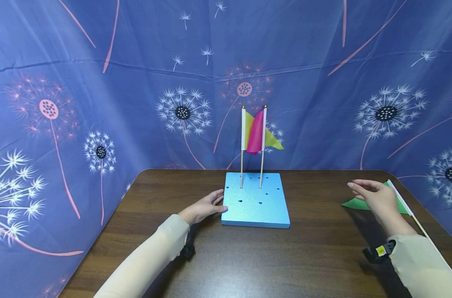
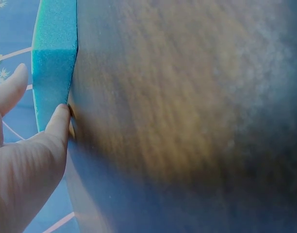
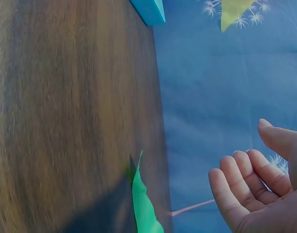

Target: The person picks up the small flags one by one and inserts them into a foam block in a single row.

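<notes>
A blue foam board [image 1: 253,211] with several small holes lies on the table. Two sticks stand upright in it, one bearing a yellow-green flag [image 1: 273,140] and the other a magenta flag [image 1: 255,134]. My left hand [image 1: 205,207] rests against the board's left edge, thumb and fingers loosely extended and touching its side. At the right, a green flag [image 1: 402,203] on a white stick lies on the table. Over it hovers my right hand [image 1: 378,200], fingers relaxed and holding nothing; in the right wrist view the green flag [image 3: 144,206] is apart from the fingers.
The brown wooden table [image 1: 322,248] reaches back to a blue dandelion-print cloth [image 1: 308,82] hanging behind it. The green flag's stick [image 1: 427,234] runs along the table's right side, beside the right forearm.
</notes>
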`<state>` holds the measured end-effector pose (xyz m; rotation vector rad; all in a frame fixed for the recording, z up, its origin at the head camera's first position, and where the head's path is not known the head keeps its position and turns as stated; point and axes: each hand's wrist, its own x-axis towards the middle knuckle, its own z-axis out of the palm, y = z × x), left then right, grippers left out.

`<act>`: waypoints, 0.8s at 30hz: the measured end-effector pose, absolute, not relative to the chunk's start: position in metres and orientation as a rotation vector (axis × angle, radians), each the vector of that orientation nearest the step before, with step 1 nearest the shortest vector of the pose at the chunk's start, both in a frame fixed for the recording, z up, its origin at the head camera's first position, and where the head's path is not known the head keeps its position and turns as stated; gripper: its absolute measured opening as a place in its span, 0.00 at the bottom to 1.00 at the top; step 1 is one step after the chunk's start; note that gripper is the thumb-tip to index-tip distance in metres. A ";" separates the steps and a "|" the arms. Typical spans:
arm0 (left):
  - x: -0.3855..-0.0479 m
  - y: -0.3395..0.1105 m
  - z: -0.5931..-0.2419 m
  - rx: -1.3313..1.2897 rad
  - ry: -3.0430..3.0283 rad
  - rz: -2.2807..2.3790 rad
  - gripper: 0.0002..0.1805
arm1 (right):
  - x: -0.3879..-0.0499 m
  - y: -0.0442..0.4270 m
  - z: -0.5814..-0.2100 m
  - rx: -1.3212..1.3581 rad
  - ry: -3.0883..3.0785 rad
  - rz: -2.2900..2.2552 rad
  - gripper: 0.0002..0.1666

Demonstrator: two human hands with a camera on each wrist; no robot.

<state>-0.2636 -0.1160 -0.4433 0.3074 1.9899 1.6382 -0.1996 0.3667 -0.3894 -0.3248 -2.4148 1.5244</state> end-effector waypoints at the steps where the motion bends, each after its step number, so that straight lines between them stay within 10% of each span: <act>1: -0.263 -0.116 -0.443 0.307 1.989 1.639 0.44 | -0.199 0.368 -0.389 -0.328 -2.413 1.525 0.14; 11: -0.262 -0.118 -0.443 0.302 1.988 1.640 0.44 | -0.190 0.383 -0.391 -0.385 -2.461 1.463 0.08; 24: -0.263 -0.117 -0.443 0.306 1.981 1.631 0.44 | -0.175 0.411 -0.392 -0.493 -2.628 1.305 0.28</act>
